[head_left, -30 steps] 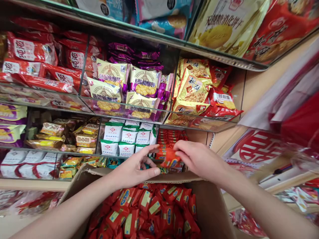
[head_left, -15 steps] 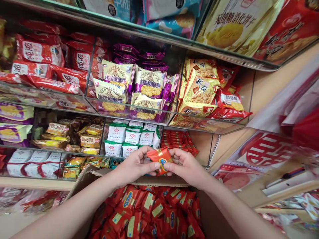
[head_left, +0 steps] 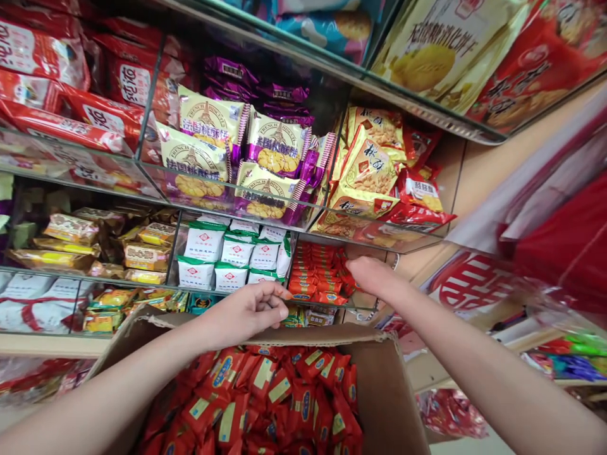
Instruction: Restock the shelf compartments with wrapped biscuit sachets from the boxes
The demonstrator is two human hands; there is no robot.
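My left hand (head_left: 260, 308) hovers over the far edge of an open cardboard box (head_left: 386, 379), fingers loosely curled, thumb apart from the index finger, nothing visible in it. Inside the box lies a heap of small red snack packets (head_left: 265, 404) with yellow and blue labels. My right hand (head_left: 372, 275) reaches into the lower right shelf compartment, beside stacked rows of similar red packets (head_left: 315, 272). Its fingers are turned away and mostly hidden, so whatever they hold cannot be seen.
White-and-green packets (head_left: 237, 251) fill the compartment to the left. Above hangs a clear shelf front (head_left: 279, 212) with cream-and-purple biscuit packs (head_left: 277, 144) and yellow packs (head_left: 370, 165) behind it. Red and white plastic packaging (head_left: 564, 234) juts in at the right.
My hands, together on one red packet before, have parted. The right has moved to the red rows on the shelf; the left has dropped the pinch. The view has shifted rightward.
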